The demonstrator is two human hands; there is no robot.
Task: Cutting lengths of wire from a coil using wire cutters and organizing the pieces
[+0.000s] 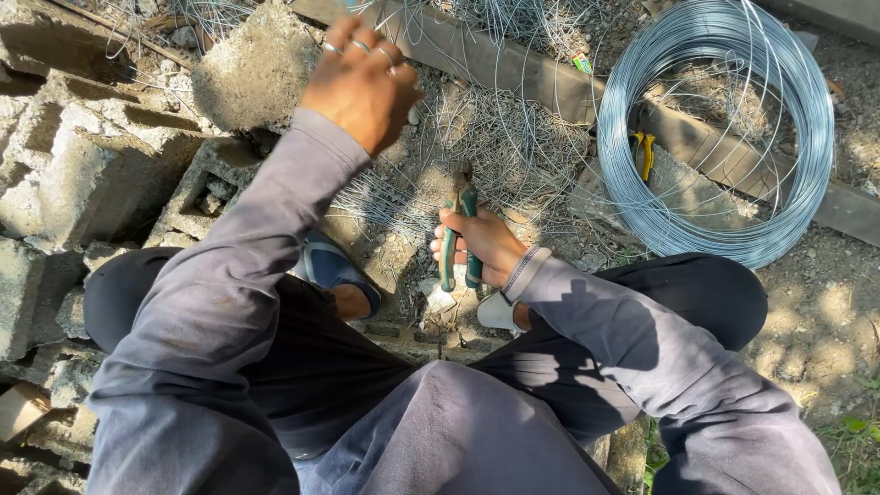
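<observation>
Hands seen from above, over a seated lap. Right hand (pixel 484 246) closed around green-handled pliers (pixel 461 234), jaws pointing away toward loose wire (pixel 500 147) piled on the ground. Left hand (pixel 362 82) raised and curled, fingers ringed, pinching thin wire strands near a concrete block (pixel 257 69). Large wire coil (pixel 724 137) lying to the right, well apart from both hands, with yellow-handled cutters (pixel 644 151) inside it.
</observation>
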